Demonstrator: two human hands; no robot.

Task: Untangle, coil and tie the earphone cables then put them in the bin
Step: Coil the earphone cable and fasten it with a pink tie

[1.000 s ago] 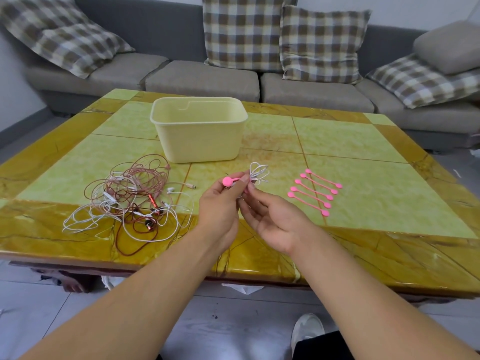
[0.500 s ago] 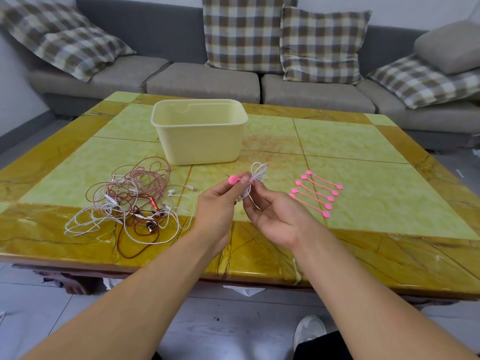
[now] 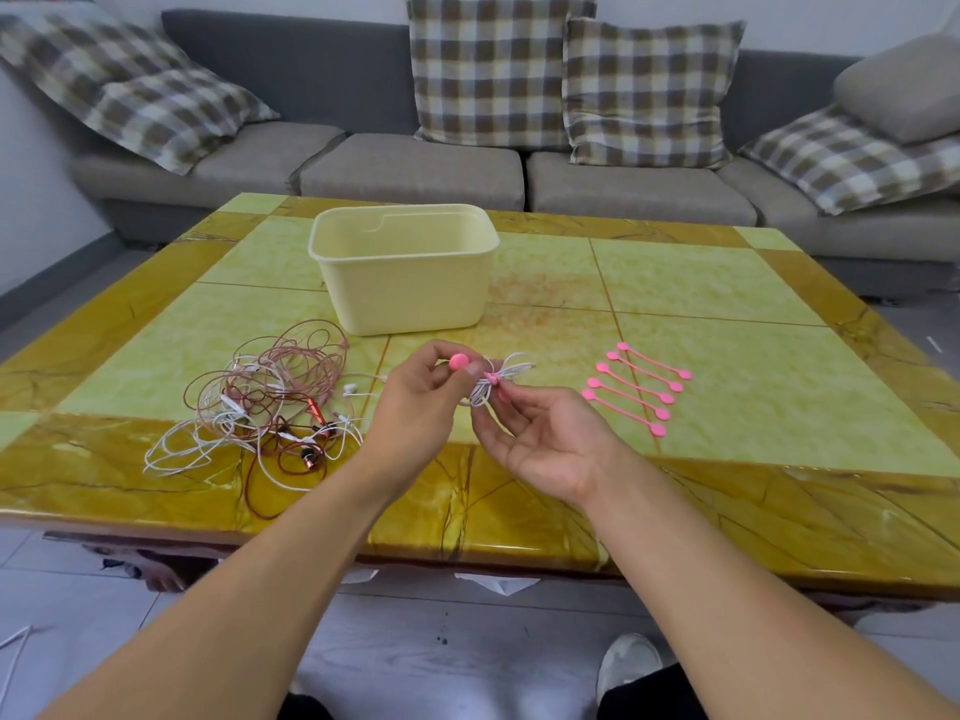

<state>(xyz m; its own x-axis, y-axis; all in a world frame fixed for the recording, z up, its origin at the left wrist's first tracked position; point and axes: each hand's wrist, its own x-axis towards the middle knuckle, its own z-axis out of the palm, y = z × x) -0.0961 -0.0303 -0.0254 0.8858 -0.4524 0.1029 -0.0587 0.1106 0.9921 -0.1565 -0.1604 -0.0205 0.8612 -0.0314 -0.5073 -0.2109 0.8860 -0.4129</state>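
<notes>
A small coil of white earphone cable (image 3: 506,374) hangs in the air above the table's front half, with a pink tie (image 3: 459,362) wrapped round its middle. My left hand (image 3: 415,407) pinches the tie's round end and the coil. My right hand (image 3: 545,439), palm up, pinches the tie's other end at the coil. A tangle of white and rose-coloured earphone cables (image 3: 265,407) lies on the table to the left. The pale yellow bin (image 3: 402,283) stands behind the hands, open and empty as far as I see.
Several spare pink ties (image 3: 636,387) lie in a row on the table to the right of my hands. The yellow-green tiled table (image 3: 727,304) ends in a front edge under my forearms. A grey sofa with checked cushions (image 3: 493,70) stands behind it.
The pink tie has been wound further round the white coil's middle. Both hands stayed close together at the same spot, and the coil has tipped a little to the right.
</notes>
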